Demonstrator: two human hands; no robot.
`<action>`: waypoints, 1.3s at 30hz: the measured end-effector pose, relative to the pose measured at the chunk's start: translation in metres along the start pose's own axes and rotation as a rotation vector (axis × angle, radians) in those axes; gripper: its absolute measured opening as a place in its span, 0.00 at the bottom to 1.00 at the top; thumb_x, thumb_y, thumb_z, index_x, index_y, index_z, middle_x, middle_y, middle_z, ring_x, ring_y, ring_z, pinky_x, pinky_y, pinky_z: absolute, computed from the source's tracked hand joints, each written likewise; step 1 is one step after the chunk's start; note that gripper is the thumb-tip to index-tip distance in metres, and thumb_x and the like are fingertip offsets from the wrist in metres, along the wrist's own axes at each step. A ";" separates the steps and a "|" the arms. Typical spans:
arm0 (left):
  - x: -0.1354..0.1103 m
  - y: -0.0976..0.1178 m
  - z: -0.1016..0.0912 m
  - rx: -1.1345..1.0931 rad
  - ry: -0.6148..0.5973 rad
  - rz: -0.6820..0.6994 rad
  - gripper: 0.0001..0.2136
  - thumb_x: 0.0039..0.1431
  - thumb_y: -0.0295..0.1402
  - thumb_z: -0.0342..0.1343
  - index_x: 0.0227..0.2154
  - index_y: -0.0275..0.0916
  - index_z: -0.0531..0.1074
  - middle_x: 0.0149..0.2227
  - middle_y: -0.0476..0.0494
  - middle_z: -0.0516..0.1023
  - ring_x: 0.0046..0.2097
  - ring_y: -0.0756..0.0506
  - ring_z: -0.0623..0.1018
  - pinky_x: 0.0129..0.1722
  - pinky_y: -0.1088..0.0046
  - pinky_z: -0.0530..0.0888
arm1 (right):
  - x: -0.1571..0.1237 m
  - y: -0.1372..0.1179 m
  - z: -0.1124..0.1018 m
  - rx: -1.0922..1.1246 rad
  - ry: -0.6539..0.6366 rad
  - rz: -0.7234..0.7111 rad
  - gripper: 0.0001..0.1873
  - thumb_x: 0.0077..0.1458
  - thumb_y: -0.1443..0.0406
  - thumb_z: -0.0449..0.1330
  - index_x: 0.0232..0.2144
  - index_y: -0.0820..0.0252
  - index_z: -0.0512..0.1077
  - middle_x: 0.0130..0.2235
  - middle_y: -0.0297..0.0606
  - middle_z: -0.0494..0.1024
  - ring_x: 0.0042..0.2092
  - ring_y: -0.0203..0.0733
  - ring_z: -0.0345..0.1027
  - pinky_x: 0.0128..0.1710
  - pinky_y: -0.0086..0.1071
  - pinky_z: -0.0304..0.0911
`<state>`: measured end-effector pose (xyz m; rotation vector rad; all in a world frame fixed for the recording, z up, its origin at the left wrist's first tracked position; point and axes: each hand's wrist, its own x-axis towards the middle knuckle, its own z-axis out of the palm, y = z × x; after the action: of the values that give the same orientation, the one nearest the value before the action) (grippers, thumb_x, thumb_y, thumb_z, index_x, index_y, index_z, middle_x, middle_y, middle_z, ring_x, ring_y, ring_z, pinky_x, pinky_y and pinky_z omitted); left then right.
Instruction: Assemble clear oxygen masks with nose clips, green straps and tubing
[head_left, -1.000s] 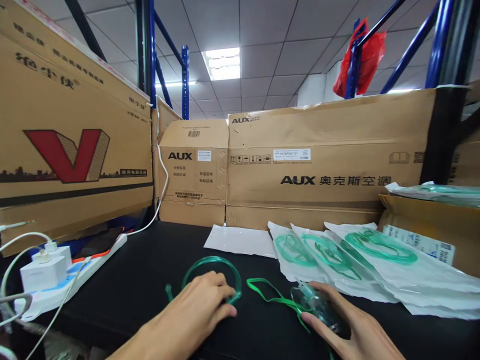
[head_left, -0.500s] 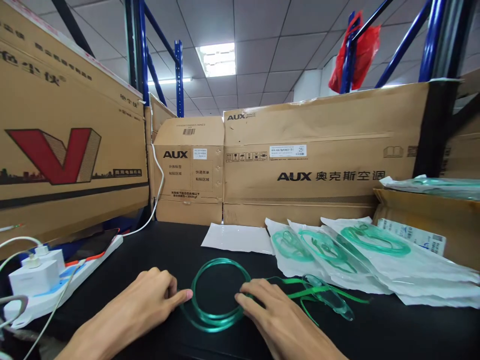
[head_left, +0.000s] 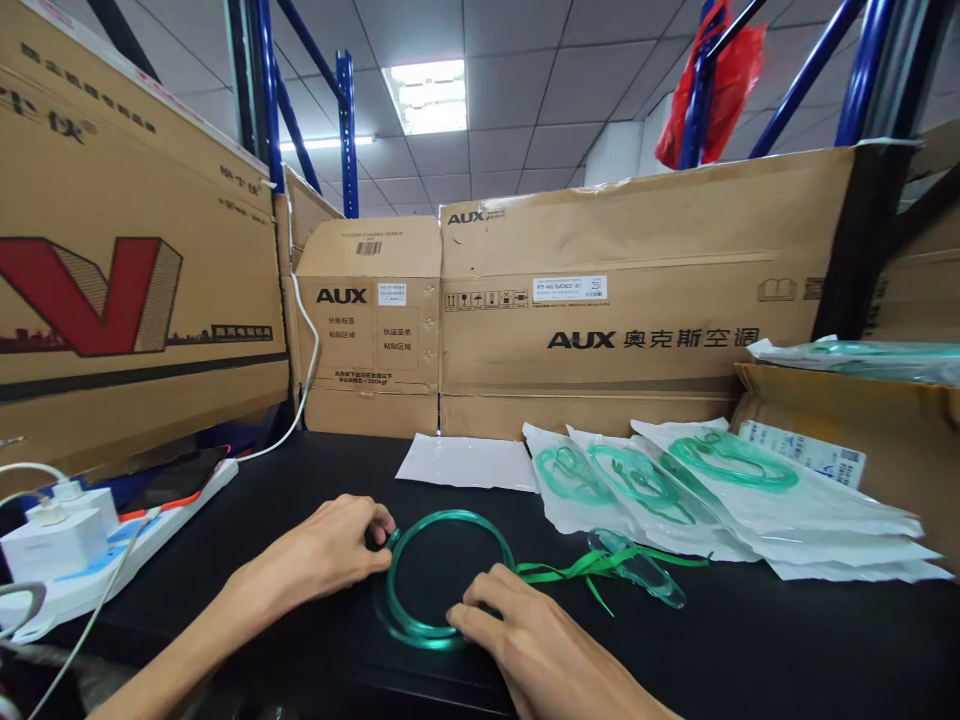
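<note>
A coil of clear green tubing (head_left: 452,516) lies on the black tabletop between my two hands. At its upper left, my left hand (head_left: 341,545) is closed, pinching the tubing near a small green end piece. My right hand (head_left: 517,625) has thumb and fingers closed on the lower right of the loops. Right of the coil lies a transparent green oval piece (head_left: 652,580), perhaps part of a mask. Bright green straps (head_left: 562,572) run from it toward the coil. Part of the loops is covered by my right fingers.
White packets (head_left: 720,520) with coiled green tubing overlap at the right, before an open carton (head_left: 885,430). A flat white packet (head_left: 469,463) lies at the back. On the left are a power strip (head_left: 150,540) and white cables. Cardboard boxes (head_left: 637,250) wall the back.
My left hand has moved up along the coil and now pinches its upper left. My right hand has slid down and left to the lower loops. The view has shifted slightly.
</note>
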<state>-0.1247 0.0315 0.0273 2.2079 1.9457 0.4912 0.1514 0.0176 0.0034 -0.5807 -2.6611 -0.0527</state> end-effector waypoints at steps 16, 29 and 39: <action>0.039 -0.003 0.016 -0.050 0.145 0.341 0.14 0.69 0.31 0.47 0.52 0.43 0.74 0.51 0.43 0.77 0.50 0.42 0.77 0.52 0.66 0.70 | -0.014 -0.004 -0.026 0.032 0.029 0.011 0.19 0.57 0.82 0.54 0.37 0.56 0.76 0.42 0.34 0.74 0.39 0.36 0.66 0.39 0.27 0.65; 0.029 0.027 0.040 -0.043 0.090 0.394 0.13 0.70 0.29 0.51 0.53 0.46 0.72 0.52 0.46 0.76 0.55 0.43 0.73 0.58 0.66 0.66 | -0.012 -0.004 -0.015 0.050 0.110 0.163 0.14 0.66 0.73 0.53 0.42 0.55 0.78 0.43 0.37 0.79 0.45 0.41 0.75 0.49 0.33 0.70; 0.024 0.050 0.028 0.045 0.063 0.285 0.11 0.68 0.30 0.52 0.49 0.45 0.75 0.48 0.43 0.78 0.52 0.37 0.75 0.50 0.61 0.68 | -0.061 0.063 -0.091 -0.135 0.496 0.663 0.21 0.65 0.51 0.51 0.34 0.53 0.79 0.41 0.43 0.84 0.44 0.54 0.76 0.46 0.44 0.69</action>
<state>-0.0657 0.0512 0.0210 2.5426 1.6914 0.5663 0.2630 0.0397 0.0589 -1.2764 -1.8986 -0.1599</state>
